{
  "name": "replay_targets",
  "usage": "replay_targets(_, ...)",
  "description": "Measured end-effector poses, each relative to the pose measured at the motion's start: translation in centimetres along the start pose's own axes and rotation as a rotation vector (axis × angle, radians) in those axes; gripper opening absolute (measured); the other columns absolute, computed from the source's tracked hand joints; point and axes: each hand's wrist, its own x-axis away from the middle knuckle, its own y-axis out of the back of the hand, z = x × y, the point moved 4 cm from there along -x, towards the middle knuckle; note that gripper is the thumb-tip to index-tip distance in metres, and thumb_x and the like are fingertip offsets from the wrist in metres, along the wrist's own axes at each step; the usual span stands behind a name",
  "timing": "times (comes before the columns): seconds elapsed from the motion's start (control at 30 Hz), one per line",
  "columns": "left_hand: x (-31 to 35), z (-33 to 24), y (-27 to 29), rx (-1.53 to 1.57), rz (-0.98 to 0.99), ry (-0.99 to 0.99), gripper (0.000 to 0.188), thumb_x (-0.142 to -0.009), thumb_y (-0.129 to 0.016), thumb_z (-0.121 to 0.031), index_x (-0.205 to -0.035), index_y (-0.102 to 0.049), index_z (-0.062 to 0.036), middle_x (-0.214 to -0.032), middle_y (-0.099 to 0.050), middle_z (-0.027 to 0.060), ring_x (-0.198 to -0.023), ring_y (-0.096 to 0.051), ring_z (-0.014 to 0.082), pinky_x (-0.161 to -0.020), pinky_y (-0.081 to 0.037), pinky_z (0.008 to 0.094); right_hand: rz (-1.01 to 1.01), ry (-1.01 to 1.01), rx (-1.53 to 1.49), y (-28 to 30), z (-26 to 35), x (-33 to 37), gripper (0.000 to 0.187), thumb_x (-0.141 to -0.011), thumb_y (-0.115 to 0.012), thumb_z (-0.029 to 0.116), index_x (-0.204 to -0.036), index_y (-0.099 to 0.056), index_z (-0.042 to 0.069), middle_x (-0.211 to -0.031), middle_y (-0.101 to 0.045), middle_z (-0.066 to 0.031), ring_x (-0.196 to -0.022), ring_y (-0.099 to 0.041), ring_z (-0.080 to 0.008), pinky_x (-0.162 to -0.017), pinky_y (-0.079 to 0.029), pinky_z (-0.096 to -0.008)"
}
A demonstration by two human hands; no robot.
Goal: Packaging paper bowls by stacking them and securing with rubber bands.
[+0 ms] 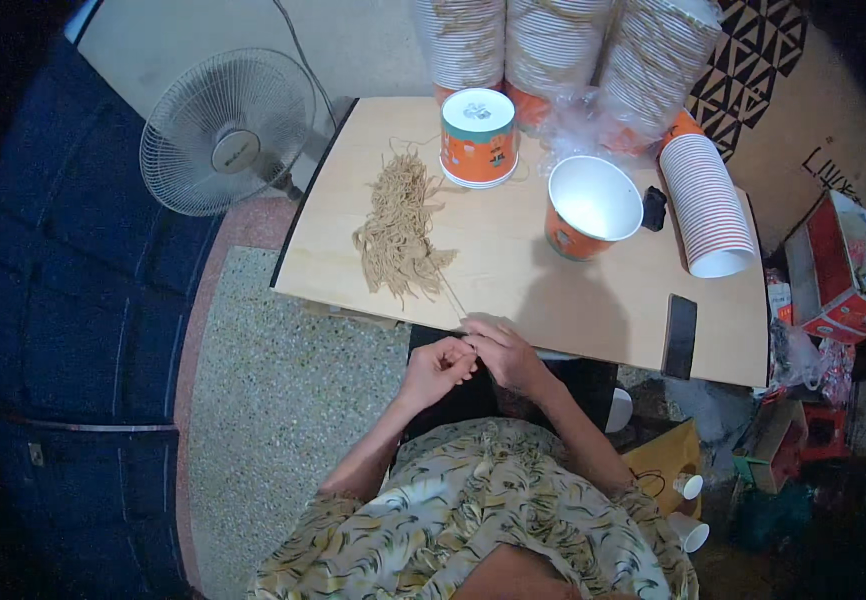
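Note:
My two hands meet just off the table's front edge, above my lap. A thin beige string (454, 298) runs from a loose pile of cut beige strings (398, 228) down into my right hand (511, 357), whose fingers are closed on it. My left hand (438, 372) touches the right one, thumb and fingers pinched together; what lies between them is too small to make out. Behind the pile stands an orange, green and white paper tub (479, 150), upside down. To its right, a similar open tub (590, 225) shows its white inside.
Wrapped stacks of paper tubs (553, 45) line the table's back. A nested row of cups (705, 200) lies at the right, with a dark phone (681, 335) nearer me. A fan (233, 145) stands beyond the table's left edge. Boxes (843, 265) crowd the right side.

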Motion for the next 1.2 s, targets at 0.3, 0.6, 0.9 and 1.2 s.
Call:
replay_targets(0.3,-7.2,-7.2,3.8,-1.312,-0.128,-0.577,0.042,-0.095,-0.06,-0.022,-0.136,-0.06,-0.0248,-0.155,-0.042,0.0093,-0.146,-0.031,0.0371,-0.115,-0.02,0.0638,-0.077,-0.115,-0.083,2.2,-0.1,2.0,0.016,-0.089,-0.052,0.006,-0.1,-0.062,0.001,-0.114,-0.064,-0.0143,-0.11,-0.06,-0.033,-0.095,-0.049,-0.0408)
replay_targets(0.6,-15.5,-2.2,11.1,-1.553,-0.318,-0.251,0.043,-0.103,-0.042,-0.037,-0.145,-0.051,-0.0334,-0.161,-0.034,0.0037,-0.146,-0.031,0.0383,-0.116,-0.018,0.0644,0.369,-0.178,-0.512,9.5,6.6,4.7,0.015,-0.093,-0.058,0.015,-0.088,-0.065,0.003,-0.087,-0.064,-0.013,-0.082,-0.063,-0.0319,-0.075,-0.05,-0.039)
replay_targets(0.9,-16.4,-2.1,10.7,-1.553,-0.444,-0.215,0.044,-0.104,-0.039,-0.04,-0.147,-0.048,-0.0349,-0.162,-0.031,0.0013,-0.148,-0.027,0.0369,-0.116,-0.022,0.0633,-0.163,-0.352,-0.823,26.0,6.5,10.1,0.027,-0.101,-0.051,0.019,-0.088,-0.065,0.001,-0.073,-0.064,-0.0065,-0.063,-0.062,-0.0164,-0.058,-0.048,-0.0324)
replay_targets(1.2,-14.6,-3.0,10.0,-1.511,-0.586,-0.439,0.043,-0.102,-0.049,-0.033,-0.141,-0.056,-0.0178,-0.152,-0.045,0.012,-0.143,-0.036,0.0387,-0.114,-0.028,0.0597,-0.413,-0.575,0.451,14.1,-7.5,7.6,0.014,-0.087,-0.055,0.015,-0.079,-0.061,0.006,-0.076,-0.064,-0.0121,-0.073,-0.063,-0.0362,-0.066,-0.047,-0.0485)
